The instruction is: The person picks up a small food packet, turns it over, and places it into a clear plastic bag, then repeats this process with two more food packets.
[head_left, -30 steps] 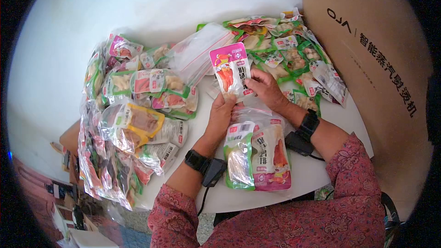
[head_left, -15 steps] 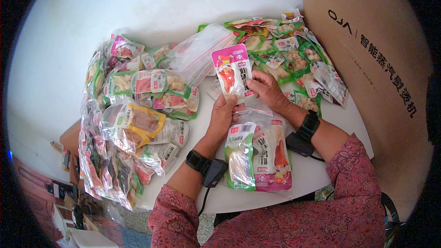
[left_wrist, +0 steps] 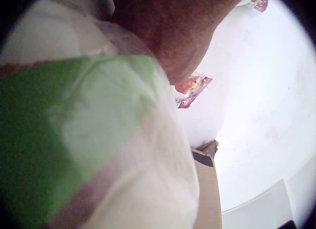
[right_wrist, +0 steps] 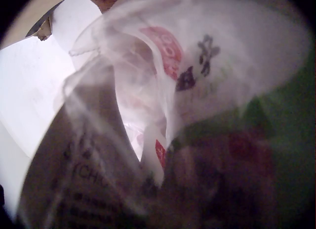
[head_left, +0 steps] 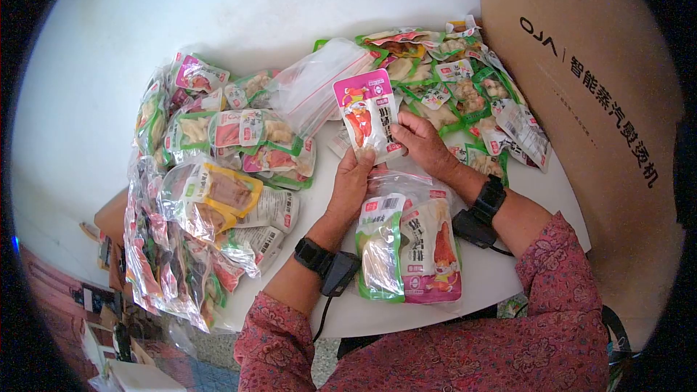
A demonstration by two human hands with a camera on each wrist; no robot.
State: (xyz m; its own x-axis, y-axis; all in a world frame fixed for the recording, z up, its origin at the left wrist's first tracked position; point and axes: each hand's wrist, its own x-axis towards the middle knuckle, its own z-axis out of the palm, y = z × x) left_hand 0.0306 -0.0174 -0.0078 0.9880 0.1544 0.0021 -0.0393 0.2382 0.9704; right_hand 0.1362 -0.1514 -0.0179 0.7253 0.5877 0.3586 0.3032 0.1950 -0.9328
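From the head camera I count one pink snack packet held upright over the table. The left hand curls round its lower edge, the right hand pinches its right side, and just below lies one clear zip bag with two packets inside. The left wrist camera gives me one blurred green-edged packet close up, and the right wrist camera only crumpled clear plastic, with no fingers I can make out.

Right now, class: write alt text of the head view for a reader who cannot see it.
The left hand and right hand hold a pink packet by a clear bag of packets on a white table. More packets lie heaped around; a box stands at right.
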